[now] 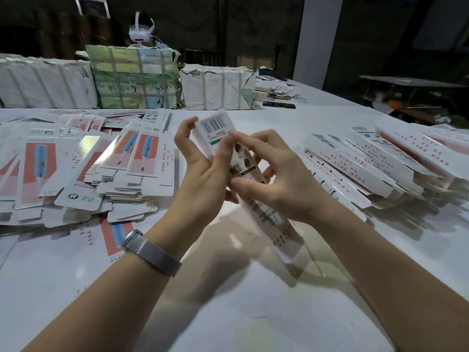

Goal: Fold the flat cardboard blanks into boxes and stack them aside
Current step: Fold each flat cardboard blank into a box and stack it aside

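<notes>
A long white cardboard box blank (269, 217) with a barcode near its far end hangs above the table between both hands. My left hand (203, 171) grips its upper part from the left, thumb across the printed face. From the right, my right hand (274, 179) pinches the same upper part, fingers reaching to the barcode end. To the left, a loose heap of flat blanks (83, 161) with red and blue prints covers the table. A row of folded boxes (375, 161) lies stacked on the right.
Large paper-wrapped bundles (132, 77) stand along the table's far edge, with another person wearing a white headset (140, 30) behind them. A dark phone (279, 104) lies at the back right. The white table (228, 313) stretches toward me.
</notes>
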The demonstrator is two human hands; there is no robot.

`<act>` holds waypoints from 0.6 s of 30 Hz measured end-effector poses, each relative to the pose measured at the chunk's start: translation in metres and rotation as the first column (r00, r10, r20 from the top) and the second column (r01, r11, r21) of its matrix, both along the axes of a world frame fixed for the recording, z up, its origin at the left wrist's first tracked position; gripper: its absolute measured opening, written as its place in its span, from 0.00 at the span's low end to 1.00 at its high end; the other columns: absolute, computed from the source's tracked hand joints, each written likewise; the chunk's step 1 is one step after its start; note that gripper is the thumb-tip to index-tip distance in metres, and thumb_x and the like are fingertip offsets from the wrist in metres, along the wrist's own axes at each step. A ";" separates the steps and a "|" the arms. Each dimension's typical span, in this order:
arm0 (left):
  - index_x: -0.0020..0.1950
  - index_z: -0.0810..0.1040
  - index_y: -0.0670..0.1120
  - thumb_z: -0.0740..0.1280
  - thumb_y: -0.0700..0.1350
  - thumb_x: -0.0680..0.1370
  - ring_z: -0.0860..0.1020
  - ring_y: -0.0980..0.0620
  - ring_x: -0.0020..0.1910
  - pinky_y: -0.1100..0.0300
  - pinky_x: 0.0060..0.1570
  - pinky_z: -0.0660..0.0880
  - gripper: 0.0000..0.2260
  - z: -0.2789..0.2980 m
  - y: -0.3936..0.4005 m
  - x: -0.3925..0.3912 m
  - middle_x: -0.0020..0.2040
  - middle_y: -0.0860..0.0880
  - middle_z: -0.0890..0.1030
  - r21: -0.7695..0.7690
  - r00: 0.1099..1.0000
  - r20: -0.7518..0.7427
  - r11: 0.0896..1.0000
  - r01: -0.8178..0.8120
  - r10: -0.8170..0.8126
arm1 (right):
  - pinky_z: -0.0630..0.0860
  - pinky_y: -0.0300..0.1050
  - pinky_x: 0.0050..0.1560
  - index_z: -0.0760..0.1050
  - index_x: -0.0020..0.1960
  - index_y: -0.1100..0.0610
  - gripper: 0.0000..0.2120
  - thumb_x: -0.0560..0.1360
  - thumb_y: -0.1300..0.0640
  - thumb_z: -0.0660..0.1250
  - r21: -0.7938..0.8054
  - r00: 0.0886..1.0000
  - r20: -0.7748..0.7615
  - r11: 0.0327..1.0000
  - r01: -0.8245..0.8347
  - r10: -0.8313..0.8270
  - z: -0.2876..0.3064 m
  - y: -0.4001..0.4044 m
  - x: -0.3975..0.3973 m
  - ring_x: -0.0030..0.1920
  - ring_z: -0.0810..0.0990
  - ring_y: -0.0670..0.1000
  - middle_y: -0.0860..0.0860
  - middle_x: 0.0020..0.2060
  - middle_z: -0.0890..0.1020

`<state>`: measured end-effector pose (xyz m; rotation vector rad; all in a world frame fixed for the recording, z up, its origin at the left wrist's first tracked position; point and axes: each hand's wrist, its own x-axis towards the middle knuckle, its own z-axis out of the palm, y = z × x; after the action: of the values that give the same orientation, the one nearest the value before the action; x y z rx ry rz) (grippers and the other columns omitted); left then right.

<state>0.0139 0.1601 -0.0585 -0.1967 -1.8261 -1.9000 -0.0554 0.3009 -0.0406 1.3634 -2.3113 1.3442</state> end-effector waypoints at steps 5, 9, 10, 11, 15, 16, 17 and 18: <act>0.72 0.49 0.71 0.61 0.61 0.78 0.85 0.43 0.51 0.51 0.44 0.83 0.27 0.001 0.006 0.000 0.56 0.53 0.84 0.138 0.989 0.019 0.980 0.146 -0.150 | 0.77 0.44 0.56 0.66 0.76 0.50 0.35 0.72 0.48 0.73 0.151 0.985 -0.098 0.977 0.153 -0.139 0.010 0.004 0.004 0.53 0.75 0.41 0.46 0.54 0.71; 0.70 0.56 0.76 0.70 0.66 0.69 0.82 0.47 0.60 0.51 0.53 0.82 0.34 0.003 0.008 -0.004 0.66 0.52 0.78 0.223 0.983 0.035 0.960 0.167 -0.179 | 0.77 0.49 0.56 0.69 0.74 0.49 0.32 0.72 0.52 0.73 0.118 0.934 -0.204 0.939 0.322 -0.295 0.027 0.018 -0.006 0.56 0.76 0.47 0.49 0.58 0.76; 0.70 0.58 0.76 0.69 0.65 0.70 0.81 0.48 0.62 0.49 0.55 0.81 0.32 0.003 0.006 -0.006 0.68 0.52 0.77 0.227 0.987 0.036 0.963 0.143 -0.155 | 0.76 0.49 0.56 0.70 0.74 0.49 0.31 0.72 0.52 0.73 0.071 0.901 -0.214 0.914 0.400 -0.378 0.035 0.026 -0.013 0.57 0.76 0.48 0.49 0.59 0.76; 0.69 0.60 0.75 0.67 0.64 0.71 0.81 0.48 0.63 0.48 0.57 0.80 0.28 0.003 0.005 -0.007 0.69 0.51 0.76 0.225 0.991 0.033 0.967 0.120 -0.131 | 0.76 0.47 0.56 0.70 0.73 0.48 0.30 0.73 0.51 0.71 0.034 0.853 -0.223 0.871 0.490 -0.471 0.044 0.036 -0.022 0.57 0.75 0.49 0.49 0.60 0.76; 0.58 0.71 0.75 0.65 0.63 0.73 0.82 0.47 0.60 0.45 0.53 0.79 0.14 -0.001 -0.004 -0.008 0.61 0.51 0.82 0.139 0.997 0.022 0.988 0.069 -0.073 | 0.73 0.49 0.51 0.76 0.66 0.51 0.22 0.72 0.49 0.70 0.279 0.642 -0.323 0.578 0.767 -0.696 0.074 0.084 -0.061 0.57 0.74 0.54 0.51 0.59 0.75; 0.58 0.72 0.74 0.66 0.64 0.73 0.82 0.47 0.60 0.45 0.52 0.79 0.14 -0.002 -0.005 -0.008 0.60 0.52 0.82 0.099 0.996 0.022 0.992 0.078 -0.081 | 0.75 0.50 0.53 0.79 0.62 0.53 0.19 0.72 0.49 0.71 0.382 0.629 -0.312 0.513 0.769 -0.712 0.075 0.094 -0.068 0.55 0.75 0.55 0.52 0.58 0.76; 0.58 0.74 0.72 0.66 0.65 0.72 0.83 0.48 0.59 0.45 0.51 0.79 0.15 -0.003 -0.006 -0.008 0.58 0.52 0.83 0.067 0.996 0.027 0.994 0.082 -0.084 | 0.77 0.51 0.54 0.80 0.59 0.54 0.16 0.72 0.50 0.71 0.473 0.623 -0.304 0.453 0.756 -0.721 0.071 0.103 -0.074 0.55 0.76 0.56 0.53 0.57 0.79; 0.58 0.76 0.69 0.65 0.65 0.71 0.83 0.48 0.58 0.45 0.50 0.79 0.15 -0.004 -0.006 -0.009 0.57 0.53 0.83 0.045 0.996 0.035 0.996 0.076 -0.077 | 0.77 0.52 0.56 0.81 0.57 0.54 0.15 0.73 0.50 0.70 0.535 0.605 -0.323 0.387 0.751 -0.728 0.065 0.110 -0.077 0.56 0.76 0.57 0.53 0.57 0.80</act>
<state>0.0054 0.1541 -0.0627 -0.2215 -1.8231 -2.0062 -0.1328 0.4111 0.0242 0.1961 -2.8844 0.2305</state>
